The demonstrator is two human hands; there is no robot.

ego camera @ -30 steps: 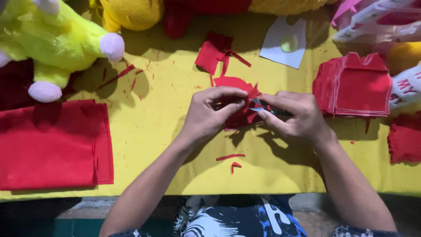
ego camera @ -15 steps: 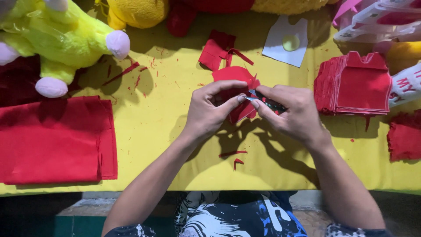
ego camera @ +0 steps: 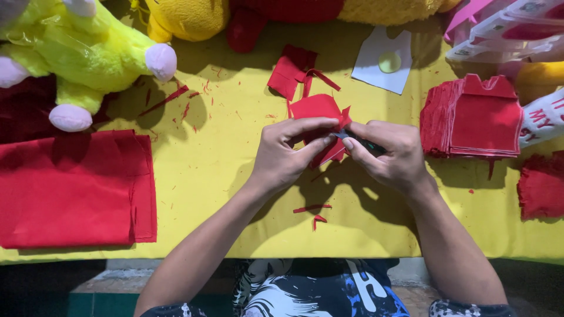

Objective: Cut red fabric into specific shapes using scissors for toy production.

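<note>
My left hand (ego camera: 292,154) pinches a piece of red felt (ego camera: 317,110) above the yellow table cover (ego camera: 217,176). My right hand (ego camera: 388,154) meets it from the right, gripping small dark scissors (ego camera: 359,141) whose blades touch the felt's edge. Most of the scissors are hidden inside the fingers. Thin red offcuts (ego camera: 313,212) lie on the cover just below my hands.
A folded red felt sheet (ego camera: 73,188) lies at the left. A stack of cut red shirt shapes (ego camera: 476,117) sits at the right, more red pieces (ego camera: 540,185) beyond it. A yellow-green plush toy (ego camera: 76,50), red scraps (ego camera: 292,71) and a white card (ego camera: 383,61) lie further back.
Both hands have shifted slightly up and to the right with the felt piece, which has turned between the fingers. The other things on the table lie as before.
</note>
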